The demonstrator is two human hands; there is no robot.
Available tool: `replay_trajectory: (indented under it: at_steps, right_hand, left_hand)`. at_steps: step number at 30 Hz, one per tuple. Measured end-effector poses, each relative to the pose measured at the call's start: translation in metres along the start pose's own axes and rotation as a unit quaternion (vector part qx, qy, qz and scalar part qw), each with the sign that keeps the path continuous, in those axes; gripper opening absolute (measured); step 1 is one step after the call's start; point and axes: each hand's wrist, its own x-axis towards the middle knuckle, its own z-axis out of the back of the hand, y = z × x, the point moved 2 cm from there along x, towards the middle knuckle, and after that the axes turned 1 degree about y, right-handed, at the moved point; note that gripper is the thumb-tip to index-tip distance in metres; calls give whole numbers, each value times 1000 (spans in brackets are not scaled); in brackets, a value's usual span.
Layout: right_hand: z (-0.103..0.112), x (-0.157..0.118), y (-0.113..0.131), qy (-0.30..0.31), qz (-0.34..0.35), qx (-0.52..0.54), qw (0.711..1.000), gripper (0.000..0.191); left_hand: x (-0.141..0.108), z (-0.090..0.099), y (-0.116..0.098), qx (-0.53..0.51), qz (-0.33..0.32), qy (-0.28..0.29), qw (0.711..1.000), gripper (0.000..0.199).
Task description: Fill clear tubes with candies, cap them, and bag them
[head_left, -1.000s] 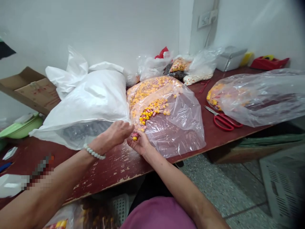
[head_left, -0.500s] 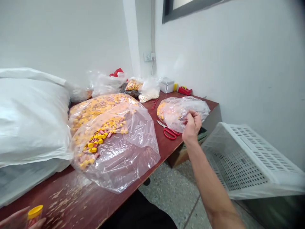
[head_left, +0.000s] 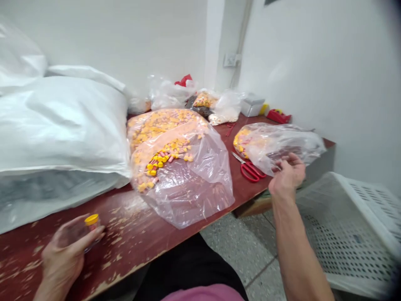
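Observation:
My left hand (head_left: 67, 246), at the lower left over the table, is closed around a small clear tube with a yellow cap (head_left: 92, 220). The tube stands roughly upright, its lower part mostly hidden by my fingers. My right hand (head_left: 288, 172) is at the near edge of a smaller clear plastic bag (head_left: 282, 140), its bent fingertips on the film. Yellow-capped pieces show at that bag's left end. A large clear bag (head_left: 191, 184) full of yellow-capped pink tubes (head_left: 159, 161) lies open between my hands. Red-handled scissors (head_left: 250, 171) rest left of my right hand.
A big white sack (head_left: 62, 121) bulges over the left of the worn red table (head_left: 125, 217). Several small bags (head_left: 225, 108), a grey box (head_left: 252, 104) and a red tape dispenser (head_left: 278, 116) line the back. A white plastic crate (head_left: 354, 234) stands tilted at the right.
The view has turned left and down, bringing my left hand with the yellow-capped tube further into sight. My right hand stays at the smaller bag, its outer fingers somewhat more spread.

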Motion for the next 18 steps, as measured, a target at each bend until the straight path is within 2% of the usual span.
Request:
replay_trajectory:
  at_steps: [2,3,4,6,8,11,13,14,16,18]
  right_hand:
    - [-14,-47,8,60,84,-47,994,25]
    - [-26,-72,9,130,106,-78,983,22]
    - [-43,-98,7,227,115,-111,961,21]
    - [-81,-146,-6,419,108,-137,891,23]
    - [-120,-185,-27,540,131,-160,816,25]
    - [-168,-229,-58,642,221,-228,698,27]
    - [-186,-252,-70,686,274,-261,622,21]
    - [-191,-261,-73,699,289,-275,594,17]
    - [-195,-274,-75,708,295,-298,568,12]
    - [-194,-280,-75,706,288,-315,565,11]
  left_hand:
    - [-2,3,9,-66,56,-13,996,52]
    - [-2,1,13,-87,66,-12,994,56]
    - [-1,-1,15,-93,59,-7,994,58]
    - [-1,-8,20,-86,39,15,995,60]
    - [-2,-11,23,-80,21,35,996,60]
    - [-4,-10,27,-81,10,51,995,61]
    - [-5,-8,29,-80,13,62,995,61]
    - [-6,-8,29,-81,14,66,994,61]
    - [-7,-8,26,-81,9,71,994,61]
    - [-8,-9,22,-73,4,74,995,58]
